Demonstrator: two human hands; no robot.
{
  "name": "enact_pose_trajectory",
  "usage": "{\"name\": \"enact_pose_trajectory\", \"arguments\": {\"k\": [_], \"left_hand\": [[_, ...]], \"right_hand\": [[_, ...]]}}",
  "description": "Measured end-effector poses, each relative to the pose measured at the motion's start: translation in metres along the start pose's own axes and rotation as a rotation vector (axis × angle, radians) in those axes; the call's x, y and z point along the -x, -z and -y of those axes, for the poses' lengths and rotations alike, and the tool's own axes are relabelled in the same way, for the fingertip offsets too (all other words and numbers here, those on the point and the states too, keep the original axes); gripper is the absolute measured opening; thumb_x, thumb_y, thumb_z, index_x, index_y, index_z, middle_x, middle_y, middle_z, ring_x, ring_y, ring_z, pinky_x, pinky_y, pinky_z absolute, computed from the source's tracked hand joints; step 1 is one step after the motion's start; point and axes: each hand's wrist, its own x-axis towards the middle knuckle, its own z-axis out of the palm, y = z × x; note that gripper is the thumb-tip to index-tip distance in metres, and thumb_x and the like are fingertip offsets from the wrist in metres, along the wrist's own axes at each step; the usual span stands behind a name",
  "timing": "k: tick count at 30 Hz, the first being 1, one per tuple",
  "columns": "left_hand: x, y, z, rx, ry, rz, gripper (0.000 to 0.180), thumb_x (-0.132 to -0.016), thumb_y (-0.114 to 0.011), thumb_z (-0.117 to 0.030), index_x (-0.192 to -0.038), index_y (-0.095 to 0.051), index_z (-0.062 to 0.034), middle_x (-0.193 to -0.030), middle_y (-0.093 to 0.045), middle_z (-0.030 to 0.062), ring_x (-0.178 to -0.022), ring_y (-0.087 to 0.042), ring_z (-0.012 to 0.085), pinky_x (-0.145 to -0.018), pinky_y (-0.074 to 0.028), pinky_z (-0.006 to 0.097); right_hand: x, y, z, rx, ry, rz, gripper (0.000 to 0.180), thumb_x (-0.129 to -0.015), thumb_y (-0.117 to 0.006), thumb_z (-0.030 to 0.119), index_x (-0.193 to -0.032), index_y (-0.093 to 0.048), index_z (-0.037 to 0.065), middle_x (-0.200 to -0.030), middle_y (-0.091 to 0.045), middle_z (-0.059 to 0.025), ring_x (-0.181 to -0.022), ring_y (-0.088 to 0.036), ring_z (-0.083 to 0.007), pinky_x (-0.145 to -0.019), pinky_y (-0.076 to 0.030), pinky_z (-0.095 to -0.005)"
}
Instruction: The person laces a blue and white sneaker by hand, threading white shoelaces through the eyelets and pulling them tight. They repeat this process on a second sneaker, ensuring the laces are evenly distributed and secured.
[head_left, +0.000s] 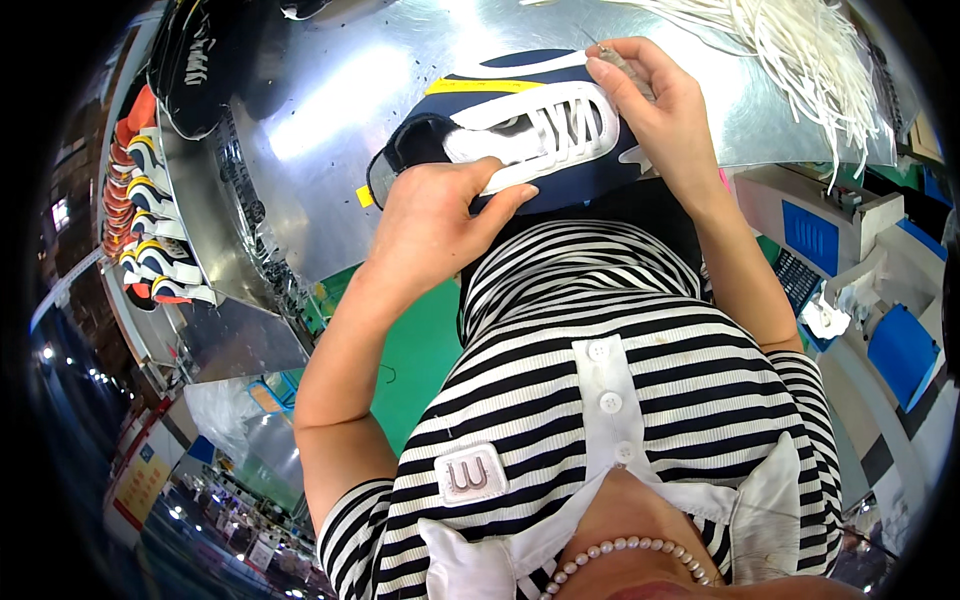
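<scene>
From where I sit, the relation I would steer by is between the right hand (pixel 668 112) and the shoe (pixel 520 105): the shoe lies to the left of that hand, with the toe end just beside its palm and the white laces (pixel 565 135) a little further left. The right hand is nearer the laces, while the left hand (pixel 430 215) is at the opening. The right hand's thumb and fingers pinch the handle of a thin-pointed tool (pixel 630 72); I see its tip aimed up and to the left, past the far edge of the shoe and away from the laces, so I judge that bringing the point onto them would take a turn of the wrist back toward the wearer. The left hand is closed on the near edge of the opening, thumb laid along the outer side; I cannot tell how far its fingers reach inside. The shoe is on the metal surface (pixel 300 190), right in front of the wearer's striped top (pixel 560 370). Its toe points to the right and its dark collar to the left, so I read the long axis as running across the body, the toe end slightly higher in my view.
</scene>
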Motion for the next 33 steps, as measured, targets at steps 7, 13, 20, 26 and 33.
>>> {"name": "enact_pose_trajectory", "arguments": {"k": [7,13,20,26,33], "left_hand": [[-0.006,-0.001,0.003,0.534,0.124,0.114,0.033,-0.1,-0.054,-0.02,-0.124,-0.063,0.0022,-0.113,-0.068,0.0081,-0.102,-0.059,0.0111,-0.091,-0.045,0.024],[-0.026,0.027,0.023,0.874,0.363,0.456,0.034,-0.094,-0.052,-0.013,-0.12,-0.065,0.0044,-0.101,-0.066,0.004,-0.092,-0.054,0.0088,-0.081,-0.043,0.023],[-0.026,0.031,0.006,0.255,0.2,0.442,0.026,-0.092,-0.056,-0.017,-0.098,-0.071,0.003,-0.069,-0.059,0.0007,-0.061,-0.046,0.0058,-0.053,-0.038,0.025],[-0.01,0.021,0.001,0.111,0.084,0.248,0.032,-0.095,-0.062,-0.029,-0.102,-0.068,0.0017,-0.072,-0.064,0.0138,-0.061,-0.058,0.0204,-0.06,-0.046,0.033],[0.004,0.006,-0.005,0.102,0.081,-0.044,0.034,-0.092,-0.065,-0.03,-0.11,-0.066,-0.0003,-0.09,-0.07,0.017,-0.076,-0.067,0.0283,-0.071,-0.051,0.034]], "right_hand": [[-0.006,0.01,0.004,-0.017,-0.125,0.169,0.022,-0.095,-0.064,0.019,-0.107,-0.064,0.0,-0.085,-0.067,-0.0007,-0.076,-0.057,-0.0022,-0.068,-0.045,-0.0172],[-0.009,0.008,0.011,0.095,-0.168,0.232,0.022,-0.095,-0.064,0.019,-0.106,-0.064,-0.001,-0.085,-0.066,-0.0007,-0.077,-0.057,-0.0026,-0.068,-0.045,-0.0175],[-0.005,0.005,0.008,0.242,-0.127,0.17,0.027,-0.088,-0.067,0.025,-0.101,-0.067,0.001,-0.083,-0.071,-0.0104,-0.074,-0.066,-0.0166,-0.069,-0.051,-0.0295],[-0.004,0.005,0.02,0.282,-0.111,0.273,0.019,-0.089,-0.07,0.019,-0.095,-0.066,0.001,-0.077,-0.065,0.0008,-0.07,-0.054,-0.0036,-0.063,-0.043,-0.0195],[-0.002,0.002,0.028,0.317,-0.006,0.359,0.016,-0.086,-0.072,0.012,-0.098,-0.067,0.002,-0.081,-0.067,-0.0007,-0.072,-0.057,-0.0051,-0.06,-0.044,-0.0214]]}}
